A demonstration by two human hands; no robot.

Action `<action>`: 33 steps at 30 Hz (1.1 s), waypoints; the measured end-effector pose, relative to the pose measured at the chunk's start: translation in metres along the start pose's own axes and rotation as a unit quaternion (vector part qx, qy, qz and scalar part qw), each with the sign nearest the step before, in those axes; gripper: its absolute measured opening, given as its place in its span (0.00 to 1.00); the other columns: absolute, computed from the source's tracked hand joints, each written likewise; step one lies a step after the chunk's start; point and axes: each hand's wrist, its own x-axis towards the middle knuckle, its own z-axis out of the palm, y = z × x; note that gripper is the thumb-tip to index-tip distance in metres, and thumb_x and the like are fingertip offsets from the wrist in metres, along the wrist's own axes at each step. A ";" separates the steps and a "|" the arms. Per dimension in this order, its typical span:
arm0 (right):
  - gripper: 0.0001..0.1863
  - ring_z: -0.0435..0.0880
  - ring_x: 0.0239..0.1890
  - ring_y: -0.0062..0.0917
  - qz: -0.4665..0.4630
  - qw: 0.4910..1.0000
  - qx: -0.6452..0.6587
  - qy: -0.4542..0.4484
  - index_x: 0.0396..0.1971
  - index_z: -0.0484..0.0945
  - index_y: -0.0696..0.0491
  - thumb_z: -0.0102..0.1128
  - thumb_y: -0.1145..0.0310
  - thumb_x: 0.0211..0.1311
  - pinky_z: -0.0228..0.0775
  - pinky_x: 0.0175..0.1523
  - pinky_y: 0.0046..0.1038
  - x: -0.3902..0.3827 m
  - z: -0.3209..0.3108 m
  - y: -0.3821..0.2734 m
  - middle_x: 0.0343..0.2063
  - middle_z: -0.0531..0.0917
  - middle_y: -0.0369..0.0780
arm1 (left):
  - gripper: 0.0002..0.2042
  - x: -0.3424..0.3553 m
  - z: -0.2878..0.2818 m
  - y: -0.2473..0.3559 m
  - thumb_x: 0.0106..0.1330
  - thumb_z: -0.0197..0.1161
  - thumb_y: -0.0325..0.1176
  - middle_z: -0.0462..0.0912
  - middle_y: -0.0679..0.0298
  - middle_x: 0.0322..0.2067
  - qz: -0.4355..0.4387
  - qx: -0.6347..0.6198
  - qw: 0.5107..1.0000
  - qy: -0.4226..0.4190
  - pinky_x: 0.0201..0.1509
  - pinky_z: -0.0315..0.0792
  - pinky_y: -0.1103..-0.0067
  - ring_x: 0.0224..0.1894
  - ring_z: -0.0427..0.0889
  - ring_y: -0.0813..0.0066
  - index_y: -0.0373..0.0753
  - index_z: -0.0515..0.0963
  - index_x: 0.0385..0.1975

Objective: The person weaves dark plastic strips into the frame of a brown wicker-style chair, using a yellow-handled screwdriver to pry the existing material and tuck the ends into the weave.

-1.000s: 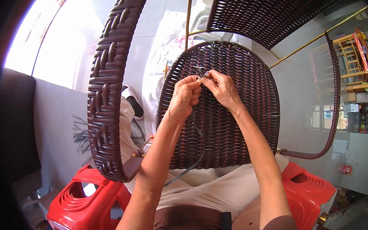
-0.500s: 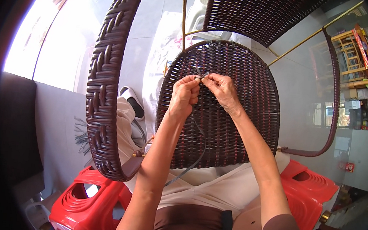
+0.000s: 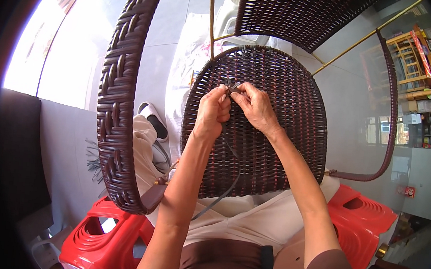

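My left hand (image 3: 214, 109) and my right hand (image 3: 252, 106) meet over the upper left of a rounded, woven dark brown seat (image 3: 298, 115), both closed in pinches on a thin dark grey strip (image 3: 234, 176) and its short ends. The long part of the strip hangs down across the weave toward my lap. Left of my arms stands a thick braided armrest (image 3: 119, 91); a slimmer wrapped armrest (image 3: 390, 108) curves at the right. A woven backrest panel (image 3: 306, 15) on thin gold-coloured rods (image 3: 348, 52) is beyond the seat. My fingertips partly hide where the strip meets the weave.
Red plastic stools (image 3: 93, 243) (image 3: 362, 227) flank my legs. A white cloth (image 3: 180, 71) and pale plastic stools (image 3: 243, 35) lie beyond the seat. My slippered foot (image 3: 152, 120) is at left, near loose grey strands (image 3: 96, 168). A wooden rack (image 3: 408, 63) stands at right.
My hands have shifted slightly left over the last second, still pinched together at the strip, with the fingertips changing position a little. The chair appears a little further left in the picture.
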 end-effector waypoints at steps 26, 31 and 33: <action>0.11 0.62 0.19 0.09 0.053 0.973 0.225 -0.016 0.29 0.78 0.60 0.56 0.66 0.57 0.54 0.22 0.15 -0.004 -0.001 0.021 0.17 0.72 0.28 | 0.03 0.002 0.000 -0.004 0.64 0.51 0.31 0.55 0.79 0.11 0.017 0.077 0.997 -0.006 0.11 0.42 0.90 0.11 0.49 0.92 0.41 0.70 0.30; 0.11 0.64 0.21 0.09 0.055 0.989 0.128 -0.050 0.32 0.77 0.61 0.56 0.67 0.57 0.57 0.24 0.14 0.001 -0.005 0.014 0.20 0.74 0.29 | 0.03 0.001 0.000 -0.004 0.64 0.52 0.31 0.56 0.80 0.11 0.024 0.094 0.995 0.007 0.11 0.43 0.90 0.11 0.50 0.92 0.41 0.70 0.29; 0.11 0.65 0.21 0.09 0.055 0.993 0.095 -0.046 0.33 0.77 0.61 0.56 0.67 0.57 0.58 0.25 0.15 0.002 -0.005 0.017 0.20 0.75 0.30 | 0.03 0.002 0.000 -0.005 0.64 0.52 0.31 0.56 0.79 0.11 0.023 0.096 0.995 0.007 0.11 0.43 0.90 0.11 0.50 0.92 0.41 0.70 0.29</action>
